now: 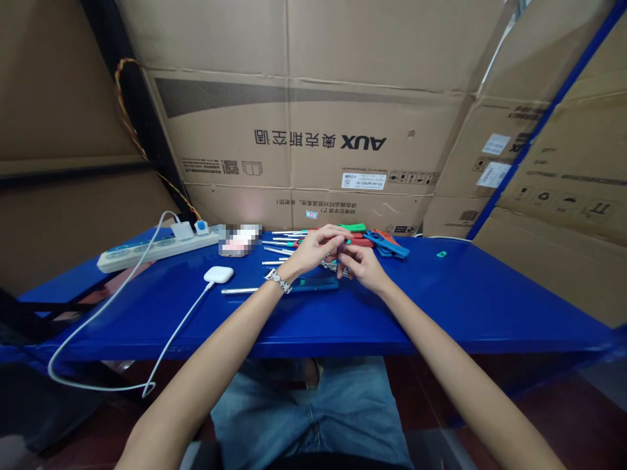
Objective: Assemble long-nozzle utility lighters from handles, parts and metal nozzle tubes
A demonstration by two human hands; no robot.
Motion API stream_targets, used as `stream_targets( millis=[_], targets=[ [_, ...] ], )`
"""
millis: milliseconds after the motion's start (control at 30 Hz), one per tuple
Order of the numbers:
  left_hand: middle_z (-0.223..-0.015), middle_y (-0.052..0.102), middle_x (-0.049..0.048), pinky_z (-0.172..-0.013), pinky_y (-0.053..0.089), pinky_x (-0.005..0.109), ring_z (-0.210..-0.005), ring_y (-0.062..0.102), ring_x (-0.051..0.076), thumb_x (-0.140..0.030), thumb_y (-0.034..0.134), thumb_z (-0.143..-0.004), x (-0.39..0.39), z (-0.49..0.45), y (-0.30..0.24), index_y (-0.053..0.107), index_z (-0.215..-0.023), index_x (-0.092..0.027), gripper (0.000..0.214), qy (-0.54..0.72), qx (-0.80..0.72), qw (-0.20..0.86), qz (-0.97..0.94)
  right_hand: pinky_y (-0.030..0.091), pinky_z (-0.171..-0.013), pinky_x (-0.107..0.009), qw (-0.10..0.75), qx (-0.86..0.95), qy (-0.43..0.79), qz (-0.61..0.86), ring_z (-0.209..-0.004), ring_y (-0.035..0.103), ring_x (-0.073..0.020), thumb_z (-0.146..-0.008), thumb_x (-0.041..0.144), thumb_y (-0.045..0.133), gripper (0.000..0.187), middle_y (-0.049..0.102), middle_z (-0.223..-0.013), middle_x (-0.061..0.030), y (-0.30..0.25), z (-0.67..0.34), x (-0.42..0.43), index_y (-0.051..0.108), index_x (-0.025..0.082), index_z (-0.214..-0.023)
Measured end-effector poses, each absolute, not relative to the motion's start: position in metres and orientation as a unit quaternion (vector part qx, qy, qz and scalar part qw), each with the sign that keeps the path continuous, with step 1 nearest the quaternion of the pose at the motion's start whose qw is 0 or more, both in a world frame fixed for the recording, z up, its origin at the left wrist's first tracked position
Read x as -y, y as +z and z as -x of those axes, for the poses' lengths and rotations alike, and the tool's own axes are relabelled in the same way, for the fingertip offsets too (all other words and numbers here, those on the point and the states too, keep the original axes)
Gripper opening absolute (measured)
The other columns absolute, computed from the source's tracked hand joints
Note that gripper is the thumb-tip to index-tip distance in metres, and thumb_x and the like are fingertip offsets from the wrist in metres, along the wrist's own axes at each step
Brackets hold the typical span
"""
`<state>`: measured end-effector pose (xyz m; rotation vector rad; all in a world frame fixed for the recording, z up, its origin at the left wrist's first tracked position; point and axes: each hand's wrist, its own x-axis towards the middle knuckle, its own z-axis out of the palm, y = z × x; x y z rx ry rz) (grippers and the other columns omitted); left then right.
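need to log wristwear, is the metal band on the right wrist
No, the metal band sits around the wrist of the left hand, while the right hand has a bare wrist.

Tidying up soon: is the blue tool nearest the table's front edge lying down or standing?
Lying down: the blue tool stretches sideways along the table, its metal rod pointing left.

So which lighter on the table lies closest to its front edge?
The blue one whose metal tube sticks out left of the wristband. The other lighters lie farther back, towards the cardboard.
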<state>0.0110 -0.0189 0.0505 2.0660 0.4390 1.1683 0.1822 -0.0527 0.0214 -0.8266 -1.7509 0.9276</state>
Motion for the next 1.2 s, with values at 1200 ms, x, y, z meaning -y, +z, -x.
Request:
stream_targets(
  millis=[1200],
  targets=[
    [-0.095,0.067,0.0064,-0.076,0.05,0.029,-0.089,0.063,0.017,-0.043,0.076,-0.077,0.022,-0.024,0.045,0.062,-0.086,-0.015,0.032,0.524,-0.213,0.358,-0.742,0.045,-0.046,-0.027,0.552,0.672,0.327,0.37,-0.047,0.055,-0.013,-0.074,0.054,0.075,0.039,0.061,-0.062,0.0016,0.013,-0.174,0.05,0.059,0.019,-0.082]
  ],
)
